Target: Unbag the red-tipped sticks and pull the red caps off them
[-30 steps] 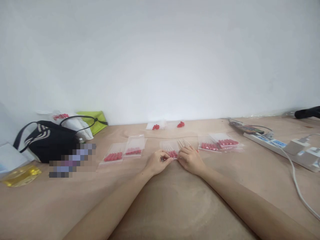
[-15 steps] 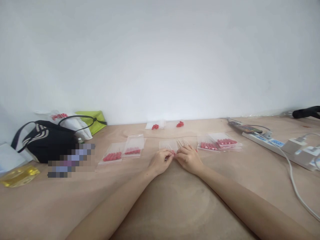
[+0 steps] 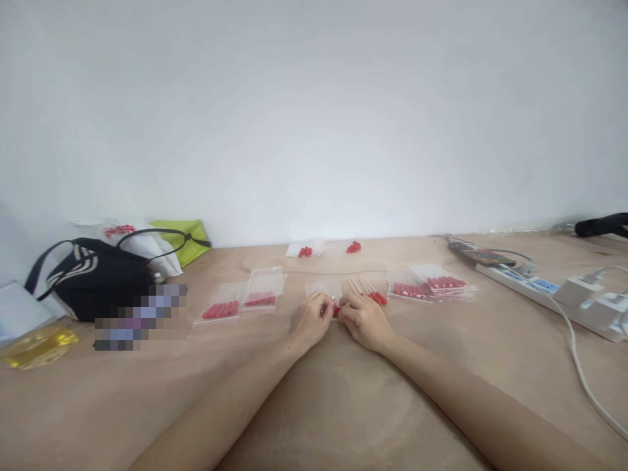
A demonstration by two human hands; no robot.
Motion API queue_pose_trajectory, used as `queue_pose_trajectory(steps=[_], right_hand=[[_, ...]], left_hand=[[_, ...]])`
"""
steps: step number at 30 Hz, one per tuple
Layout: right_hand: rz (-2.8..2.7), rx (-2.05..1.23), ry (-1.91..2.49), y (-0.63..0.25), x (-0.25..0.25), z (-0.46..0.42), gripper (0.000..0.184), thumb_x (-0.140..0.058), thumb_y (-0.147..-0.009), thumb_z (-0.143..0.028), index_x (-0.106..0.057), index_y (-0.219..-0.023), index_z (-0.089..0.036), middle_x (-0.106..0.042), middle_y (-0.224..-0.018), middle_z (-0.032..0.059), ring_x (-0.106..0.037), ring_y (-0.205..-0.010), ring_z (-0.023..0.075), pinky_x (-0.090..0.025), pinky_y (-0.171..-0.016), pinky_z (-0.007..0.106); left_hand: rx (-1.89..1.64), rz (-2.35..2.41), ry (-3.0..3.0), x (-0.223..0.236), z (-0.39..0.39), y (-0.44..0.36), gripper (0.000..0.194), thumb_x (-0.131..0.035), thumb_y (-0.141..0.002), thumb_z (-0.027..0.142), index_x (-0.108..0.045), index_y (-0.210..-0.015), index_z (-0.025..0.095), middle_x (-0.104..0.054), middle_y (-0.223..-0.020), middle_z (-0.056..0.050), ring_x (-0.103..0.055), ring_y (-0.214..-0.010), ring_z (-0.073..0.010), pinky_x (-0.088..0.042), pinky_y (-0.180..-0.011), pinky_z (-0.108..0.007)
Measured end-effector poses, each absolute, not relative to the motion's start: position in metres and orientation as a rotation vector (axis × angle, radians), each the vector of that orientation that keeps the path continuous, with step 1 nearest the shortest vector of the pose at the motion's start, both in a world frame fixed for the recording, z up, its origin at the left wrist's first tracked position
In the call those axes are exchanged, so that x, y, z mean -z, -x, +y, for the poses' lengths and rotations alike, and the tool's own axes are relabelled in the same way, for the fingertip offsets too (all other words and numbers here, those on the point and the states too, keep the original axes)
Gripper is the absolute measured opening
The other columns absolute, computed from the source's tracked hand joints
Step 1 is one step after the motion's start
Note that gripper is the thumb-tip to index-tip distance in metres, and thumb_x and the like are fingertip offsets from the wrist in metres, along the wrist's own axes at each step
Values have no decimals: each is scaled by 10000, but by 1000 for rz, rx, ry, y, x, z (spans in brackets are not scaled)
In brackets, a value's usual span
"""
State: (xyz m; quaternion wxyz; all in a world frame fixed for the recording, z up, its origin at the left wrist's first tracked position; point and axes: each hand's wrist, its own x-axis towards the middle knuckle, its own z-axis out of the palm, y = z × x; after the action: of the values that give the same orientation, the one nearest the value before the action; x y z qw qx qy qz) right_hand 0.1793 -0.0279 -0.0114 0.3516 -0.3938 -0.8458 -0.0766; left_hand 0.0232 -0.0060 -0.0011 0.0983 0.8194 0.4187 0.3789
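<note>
My left hand [image 3: 313, 320] is closed in a pinch on the near edge of a small clear plastic bag [image 3: 324, 288], which lies flat beyond the fingers. Opposite it, my right hand [image 3: 367, 320] has its fingers bent and pressed together at the bag's right side. Red ends [image 3: 336, 311] show between the two hands, at the bag's near edge; fingers cover the rest. Just beyond my right hand lie several loose pale sticks with red ends [image 3: 377, 297], fanned out on the table.
Filled bags of red-ended sticks lie left [image 3: 220, 307] and right [image 3: 444, 281]. Small red pieces [image 3: 353, 246] sit near the wall. A black bag [image 3: 98, 275] and yellow packet [image 3: 42, 347] stand far left. At right are a power strip [image 3: 520, 278], phone [image 3: 481, 253] and white cable [image 3: 574, 353].
My right hand has drawn slightly left and nearer, uncovering the loose sticks' red ends. My left hand has moved slightly left. More red shows between the hands.
</note>
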Motion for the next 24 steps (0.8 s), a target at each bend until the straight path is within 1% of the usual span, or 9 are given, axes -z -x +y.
queue_pose_trajectory(steps=[4,7,10,12,15,17,19,22,24], right_hand=[[-2179,-121,925,-181,10,-28,179,-413,-776,-58,-538,-727,-177,-532,-943,58,-535,-811,116,-406,-702,234],[-2177,-271,847,-186,6,-31,152,-450,-741,-54,-523,-710,-182,-546,-968,59,-543,-889,127,-423,-772,252],[-2137,-369,849,-192,2,-35,108,-516,-691,-83,-521,-646,-182,-584,-946,60,-563,-879,150,-444,-764,274],[-2059,-425,889,-194,2,-35,123,-510,-700,-106,-521,-600,-178,-613,-889,60,-584,-828,152,-458,-730,279],[-1897,-482,955,-193,5,-32,140,-503,-702,-126,-527,-572,-172,-635,-801,60,-598,-778,155,-472,-675,276],[-1818,-536,976,-192,10,-29,91,-514,-681,-129,-545,-606,-171,-635,-786,53,-598,-753,151,-482,-640,267],[-1778,-587,987,-191,14,-26,79,-506,-668,-119,-567,-672,-169,-628,-782,40,-594,-709,135,-489,-613,258],[-1739,-594,996,-190,19,-24,188,-492,-643,-83,-580,-787,-166,-609,-793,30,-585,-682,120,-498,-625,261],[-1719,-581,992,-189,21,-24,271,-494,-628,-64,-580,-863,-168,-592,-863,44,-584,-708,122,-504,-638,267]], left_hand=[[-1260,1286,-2354,-3,-7,-22,181,-424,-803,176,-544,-668,167,-569,-738,-24,-543,-739,-143,-431,-696,-261],[-1281,1221,-2333,-8,-5,-14,167,-449,-808,239,-572,-725,163,-596,-799,-44,-552,-848,-166,-426,-790,-292],[-1114,1105,-2349,-14,1,2,232,-403,-838,288,-590,-909,170,-605,-1012,-59,-507,-1037,-176,-378,-910,-323],[-930,1064,-2402,-19,5,13,284,-372,-850,276,-559,-1047,192,-549,-1159,-50,-424,-1155,-179,-314,-981,-355],[-653,969,-2521,-22,7,23,408,-485,-781,231,-468,-1189,238,-452,-1281,-33,-306,-1243,-201,-224,-1033,-398],[-546,920,-2573,-23,7,25,529,-553,-718,195,-425,-1228,253,-430,-1298,-37,-302,-1244,-220,-212,-1035,-414],[-520,920,-2599,-22,5,24,572,-580,-684,191,-419,-1230,248,-444,-1282,-53,-346,-1213,-235,-243,-1019,-415],[-579,962,-2612,-20,0,23,537,-589,-681,245,-446,-1199,227,-487,-1226,-70,-426,-1139,-239,-320,-971,-389],[-637,986,-2608,-20,-6,24,488,-581,-698,278,-470,-1168,216,-526,-1170,-71,-475,-1080,-227,-360,-933,-361]])
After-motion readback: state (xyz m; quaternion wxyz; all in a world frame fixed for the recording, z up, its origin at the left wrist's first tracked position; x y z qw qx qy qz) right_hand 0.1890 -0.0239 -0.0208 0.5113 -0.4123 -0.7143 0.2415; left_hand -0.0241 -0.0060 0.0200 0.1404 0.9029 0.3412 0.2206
